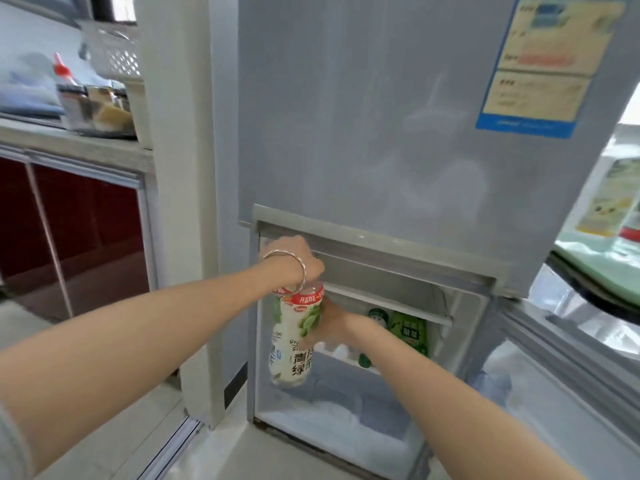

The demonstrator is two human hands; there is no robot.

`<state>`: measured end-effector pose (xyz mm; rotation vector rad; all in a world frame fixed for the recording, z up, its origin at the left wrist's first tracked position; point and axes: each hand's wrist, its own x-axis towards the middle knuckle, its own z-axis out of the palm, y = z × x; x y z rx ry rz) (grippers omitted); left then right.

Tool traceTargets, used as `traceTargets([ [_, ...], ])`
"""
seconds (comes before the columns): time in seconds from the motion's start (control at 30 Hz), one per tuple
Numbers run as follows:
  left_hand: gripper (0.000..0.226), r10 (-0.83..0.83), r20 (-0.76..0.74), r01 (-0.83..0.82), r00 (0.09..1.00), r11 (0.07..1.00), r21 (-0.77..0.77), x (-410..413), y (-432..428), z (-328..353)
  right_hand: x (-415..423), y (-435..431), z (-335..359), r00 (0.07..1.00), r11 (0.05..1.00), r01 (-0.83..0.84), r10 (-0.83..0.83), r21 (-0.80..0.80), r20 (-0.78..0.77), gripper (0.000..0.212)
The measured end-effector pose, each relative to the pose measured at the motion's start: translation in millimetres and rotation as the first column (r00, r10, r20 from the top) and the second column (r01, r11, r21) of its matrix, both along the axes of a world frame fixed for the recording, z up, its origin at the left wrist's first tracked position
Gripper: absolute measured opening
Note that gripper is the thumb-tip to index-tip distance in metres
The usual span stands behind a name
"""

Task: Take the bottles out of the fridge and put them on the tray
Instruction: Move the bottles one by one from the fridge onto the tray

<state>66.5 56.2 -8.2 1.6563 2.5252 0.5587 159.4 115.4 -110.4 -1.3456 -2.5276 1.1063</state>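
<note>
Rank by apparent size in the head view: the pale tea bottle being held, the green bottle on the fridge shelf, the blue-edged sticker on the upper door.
1. Blue-edged sticker, largest.
2. Pale tea bottle, hanging from the left hand; it is nearer the camera.
3. Green bottle, smallest, partly hidden.

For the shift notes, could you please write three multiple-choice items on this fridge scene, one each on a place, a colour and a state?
1. Where are the green bottles?
A. on the counter
B. on a shelf in the lower fridge compartment
C. on the floor

2. What colour is the band at the top of the held bottle's label?
A. blue
B. black
C. red

3. How is the lower fridge door?
A. open
B. shut
C. removed

Answers: 1 B, they stand behind the right hand. 2 C, a red band sits just under the left hand, whose grip is at the bottle's top. 3 A, it swings out to the right.
</note>
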Motion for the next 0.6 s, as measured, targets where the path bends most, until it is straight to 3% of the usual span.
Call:
traceTargets([
  [0.03, 0.023, -0.02, -0.008, 0.02, 1.0, 1.0, -0.013, 9.8, -4.5, 10.9, 12.9, -3.8, 10.4, 0.999, 0.996, -0.035, 0.037, -0.081, 0.024, 0.079],
  [0.13, 0.025, -0.088, 0.026, 0.089, 0.996, 0.994, -0.063, 44.6, -22.9, 48.5, 57.9, -12.7, 40.2, 0.991, 0.942, -0.104, 0.127, -0.319, 0.05, 0.094],
  [0.23, 0.025, -0.167, 0.099, 0.176, 0.981, 0.98, -0.095, 78.6, -35.6, 85.8, 100.6, -23.6, 72.1, 0.992, 0.889, -0.118, 0.124, -0.443, -0.015, 0.086],
  [0.43, 0.035, -0.335, 0.126, 0.329, 0.934, 0.942, 0.065, 147.1, -52.6, 164.6, 191.7, -57.1, 152.5, 0.976, 0.908, -0.115, 0.027, -0.404, -0.217, 0.067],
  [0.6, 0.047, -0.483, 0.124, 0.412, 0.867, 0.833, 0.369, 216.4, -58.0, 228.5, 274.9, -88.2, 226.3, 0.94, 0.986, 0.003, -0.06, -0.169, -0.335, 0.049],
])
